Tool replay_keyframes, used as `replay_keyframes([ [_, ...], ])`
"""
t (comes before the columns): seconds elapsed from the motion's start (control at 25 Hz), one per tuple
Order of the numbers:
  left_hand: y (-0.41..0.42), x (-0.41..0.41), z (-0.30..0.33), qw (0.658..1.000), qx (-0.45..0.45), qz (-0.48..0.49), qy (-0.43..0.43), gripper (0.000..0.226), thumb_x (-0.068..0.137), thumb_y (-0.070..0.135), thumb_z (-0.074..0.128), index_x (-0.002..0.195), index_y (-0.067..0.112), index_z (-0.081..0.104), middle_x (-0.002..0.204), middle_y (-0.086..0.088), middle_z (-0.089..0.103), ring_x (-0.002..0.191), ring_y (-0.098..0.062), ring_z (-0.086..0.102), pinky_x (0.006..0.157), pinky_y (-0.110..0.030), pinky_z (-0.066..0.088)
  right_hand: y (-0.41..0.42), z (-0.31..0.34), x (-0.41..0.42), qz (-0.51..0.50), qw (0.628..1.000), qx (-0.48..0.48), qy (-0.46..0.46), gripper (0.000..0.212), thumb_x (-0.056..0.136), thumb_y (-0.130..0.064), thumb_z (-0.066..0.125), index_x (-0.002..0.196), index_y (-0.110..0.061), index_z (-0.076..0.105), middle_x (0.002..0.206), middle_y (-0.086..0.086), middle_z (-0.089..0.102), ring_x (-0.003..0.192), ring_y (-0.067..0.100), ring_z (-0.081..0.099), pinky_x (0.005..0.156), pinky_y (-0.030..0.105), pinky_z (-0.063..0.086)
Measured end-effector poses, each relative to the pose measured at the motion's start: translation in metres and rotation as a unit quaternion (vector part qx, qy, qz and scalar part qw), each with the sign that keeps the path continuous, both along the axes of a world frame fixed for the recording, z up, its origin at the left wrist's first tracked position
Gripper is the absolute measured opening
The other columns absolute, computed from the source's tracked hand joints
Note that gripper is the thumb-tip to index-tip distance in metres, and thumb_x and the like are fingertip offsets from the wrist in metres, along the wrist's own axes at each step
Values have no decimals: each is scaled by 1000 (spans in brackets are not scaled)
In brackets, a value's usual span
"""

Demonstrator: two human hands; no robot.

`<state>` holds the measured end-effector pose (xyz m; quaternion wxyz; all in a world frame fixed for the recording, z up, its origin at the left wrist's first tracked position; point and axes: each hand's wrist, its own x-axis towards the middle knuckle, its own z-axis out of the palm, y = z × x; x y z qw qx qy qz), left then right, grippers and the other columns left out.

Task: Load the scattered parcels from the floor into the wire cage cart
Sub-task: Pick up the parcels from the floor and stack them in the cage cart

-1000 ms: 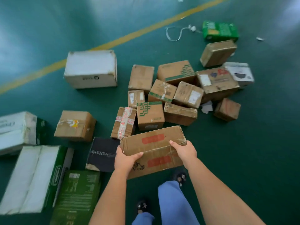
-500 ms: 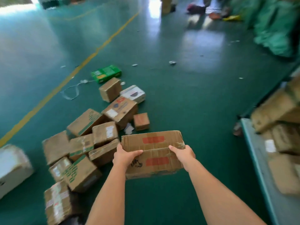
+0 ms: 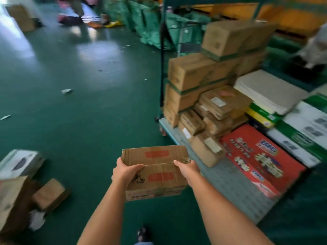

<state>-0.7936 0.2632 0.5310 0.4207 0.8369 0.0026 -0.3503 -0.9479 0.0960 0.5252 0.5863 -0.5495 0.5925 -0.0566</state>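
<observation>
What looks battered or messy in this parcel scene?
The cardboard box held by the left hand and right hand is creased, with a torn top edge. Paper scraps litter the green floor.

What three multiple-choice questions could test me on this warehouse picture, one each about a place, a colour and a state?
1. Where is the brown cardboard box with red patches?
A. Held above the green floor, beside the cart
B. Atop the stacked cartons
C. Lying on the floor

2. What colour is the big flat printed box on the cart deck?
A. Blue
B. Red
C. Black

3. How do the hands hold the brown box?
A. Left hand only
B. Neither touches
C. Left hand and right hand grip opposite ends

Answers: 1 A, it hangs between both hands left of the deck; 2 B, its top is red; 3 C, one hand grips each end.
</observation>
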Motion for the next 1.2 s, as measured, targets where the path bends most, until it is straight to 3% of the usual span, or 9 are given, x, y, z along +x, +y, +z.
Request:
replay_keyframes([
  [0.16, -130, 19, -18, 992, 28, -120, -4, 82, 60, 48, 82, 127, 26, 41, 115, -10, 50, 99, -30, 58, 89, -49, 52, -79, -15, -20, -118, 993, 13, 21, 88, 83, -45, 71, 149, -10, 26, 152, 11, 35, 135, 32, 40, 108, 42, 38],
  [0.32, -258, 15, -10, 966, 37, -255, 2, 84, 71, 43, 79, 140, 25, 34, 126, -13, 40, 108, -32, 52, 94, -47, 49, -150, -9, -49, -255, 966, 21, 28, 93, 84, -45, 70, 153, -10, 17, 156, 11, 28, 139, 33, 34, 111, 44, 35],
  [0.52, -382, -28, 6, 919, 6, -392, -29, 78, 84, 38, 68, 148, 22, 27, 135, -11, 48, 115, -31, 54, 98, -43, 48, -225, -8, -98, -375, 927, 13, 27, 90, 83, -46, 71, 150, -8, 23, 150, 14, 37, 132, 34, 42, 106, 42, 39],
  [0.8, -540, -91, -20, 886, 29, -460, -42, 73, 93, 33, 58, 153, 21, 20, 143, -6, 47, 122, -28, 51, 97, -35, 46, -362, -45, -159, -435, 898, 30, 51, 67, 83, -44, 70, 136, -9, 48, 135, 10, 55, 117, 32, 55, 99, 41, 45],
  [0.96, -643, -118, -38, 888, 67, -453, -49, 64, 92, 37, 59, 148, 25, 33, 132, -5, 55, 108, -26, 58, 90, -36, 49, -464, -63, -193, -422, 902, 37, 79, 64, 89, -35, 65, 141, -7, 39, 137, 13, 52, 114, 34, 55, 92, 40, 46],
  [1.08, -707, -137, -60, 882, 63, -462, -69, 50, 92, 37, 56, 140, 28, 45, 127, -3, 58, 104, -26, 58, 89, -36, 48, -531, -83, -211, -426, 900, 46, 79, 68, 86, -37, 65, 142, -13, 36, 115, 8, 61, 79, 27, 62, 72, 40, 54],
  [1.12, -724, -143, -70, 879, 57, -467, -74, 43, 92, 36, 56, 135, 29, 50, 126, -3, 60, 104, -27, 58, 91, -37, 47, -548, -91, -214, -420, 902, 52, 85, 64, 87, -37, 64, 140, -12, 38, 100, 5, 61, 70, 23, 60, 65, 37, 54],
  [1.2, -754, -153, -91, 873, 57, -476, -86, 25, 93, 32, 54, 118, 31, 55, 107, -1, 64, 86, -22, 58, 80, -34, 46, -573, -107, -217, -412, 902, 65, 110, 57, 91, -33, 62, 138, -11, 39, 76, -2, 53, 59, 17, 53, 55, 30, 46],
])
